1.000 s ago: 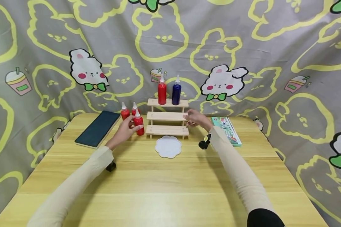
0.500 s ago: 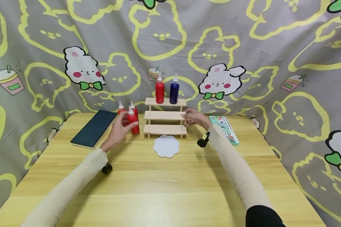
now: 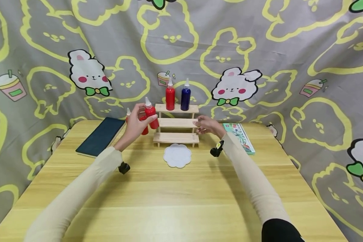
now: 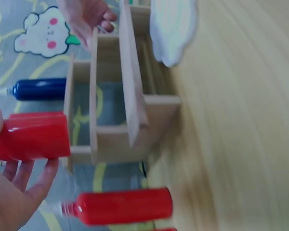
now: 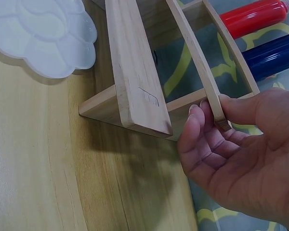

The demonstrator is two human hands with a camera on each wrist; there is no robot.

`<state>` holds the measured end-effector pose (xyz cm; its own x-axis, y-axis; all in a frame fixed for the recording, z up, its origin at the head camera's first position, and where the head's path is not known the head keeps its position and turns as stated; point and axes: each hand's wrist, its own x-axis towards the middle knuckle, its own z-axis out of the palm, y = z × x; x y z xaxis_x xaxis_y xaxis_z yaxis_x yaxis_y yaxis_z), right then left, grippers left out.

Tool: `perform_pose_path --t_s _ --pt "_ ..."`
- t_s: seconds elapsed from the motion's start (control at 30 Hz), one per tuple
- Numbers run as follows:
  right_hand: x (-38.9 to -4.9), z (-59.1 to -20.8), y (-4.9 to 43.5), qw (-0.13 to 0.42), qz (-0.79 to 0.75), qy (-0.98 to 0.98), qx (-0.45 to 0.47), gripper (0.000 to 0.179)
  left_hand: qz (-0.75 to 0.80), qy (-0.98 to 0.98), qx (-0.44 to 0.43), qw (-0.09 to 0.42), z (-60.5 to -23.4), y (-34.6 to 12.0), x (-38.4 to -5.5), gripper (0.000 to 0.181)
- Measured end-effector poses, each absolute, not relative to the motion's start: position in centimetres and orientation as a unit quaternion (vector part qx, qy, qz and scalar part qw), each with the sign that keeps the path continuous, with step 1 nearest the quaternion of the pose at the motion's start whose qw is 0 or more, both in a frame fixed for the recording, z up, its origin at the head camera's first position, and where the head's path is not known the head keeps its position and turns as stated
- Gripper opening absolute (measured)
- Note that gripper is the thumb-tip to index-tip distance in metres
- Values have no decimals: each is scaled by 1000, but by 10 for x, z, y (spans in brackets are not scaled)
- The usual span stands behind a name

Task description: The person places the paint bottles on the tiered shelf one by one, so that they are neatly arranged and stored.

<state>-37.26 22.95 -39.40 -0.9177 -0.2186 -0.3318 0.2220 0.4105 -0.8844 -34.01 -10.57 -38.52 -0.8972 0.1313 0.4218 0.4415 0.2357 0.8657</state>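
My left hand [image 3: 135,127] grips a red squeeze bottle [image 3: 152,117] with a white nozzle, raised off the table at the left side of a three-step wooden rack [image 3: 176,137]. The bottle tilts slightly. My right hand [image 3: 209,126] holds the right end of the middle shelf; the right wrist view shows thumb and fingers pinching the shelf board [image 5: 195,53]. On the top shelf stand another red bottle [image 3: 170,99] and a dark blue bottle [image 3: 185,99]. Behind my left hand, two more red bottles are partly hidden; one red bottle [image 4: 127,206] shows in the left wrist view.
A white flower-shaped palette [image 3: 177,156] lies before the rack. At the left is a dark flat board [image 3: 100,137], and at the right a green-and-white box [image 3: 239,138]. A patterned curtain [image 3: 133,40] hangs behind the table [image 3: 181,198].
The left hand first shifted the red bottle slightly left, then lifted it up and to the right toward the rack. My right hand has stayed on the middle shelf.
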Motion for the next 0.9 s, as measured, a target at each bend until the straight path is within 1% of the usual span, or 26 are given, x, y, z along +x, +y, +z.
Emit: perform_pose_path --t_s 0.13,0.23,0.47,0.6,0.77,0.9 --pt "-373 -393 228 208 -544 813 7 52 -593 -769 -199 135 -382 -89 -344 53" --pt "-373 -393 229 208 -544 812 10 53 -592 -769 -204 134 -382 -75 -349 54" --pt "-375 -394 227 208 -546 811 11 53 -574 -791 -169 127 -387 -43 -360 57" --pt "-375 -394 226 210 -544 812 10 53 -558 -797 -183 144 -394 -23 -364 54" --pt "-375 -393 228 204 -541 815 13 50 -543 -795 -212 165 -400 -2 -371 56" --pt "-375 -393 227 206 -545 813 16 51 -545 -798 -211 148 -401 3 -373 61"
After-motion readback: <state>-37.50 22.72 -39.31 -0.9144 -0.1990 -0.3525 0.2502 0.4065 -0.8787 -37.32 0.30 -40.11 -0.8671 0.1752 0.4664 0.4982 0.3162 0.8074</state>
